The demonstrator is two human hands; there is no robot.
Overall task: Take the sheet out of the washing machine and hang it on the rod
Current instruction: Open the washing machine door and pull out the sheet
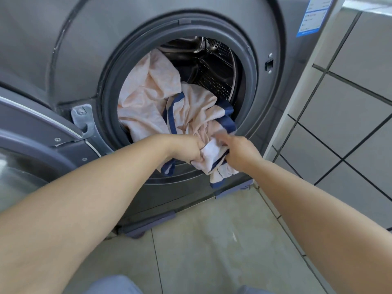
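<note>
At the lower rim of the washing machine (70,49) opening, my left hand (188,148) and my right hand (238,150) meet on the sheet (148,96), close together. My left fingers are curled into a fist around a gathered bunch of the pale peach cloth. My right hand grips the fold just beside it, though its fingertips are blurred and I cannot tell exactly how they lie. Most of the sheet is inside the drum (214,66), piled against the left side of the opening and rising toward its top; the right and upper part of the drum shows bare perforated metal. A part with a dark blue border spills over the grey door seal (110,85) and hangs below my hands, down the front panel. The door (31,141) stands swung open at the left, its hinge (81,118) just beside the seal. Below the machine lies the tiled floor (212,240), and a tiled wall (350,102) runs along the right, near my right forearm.
</note>
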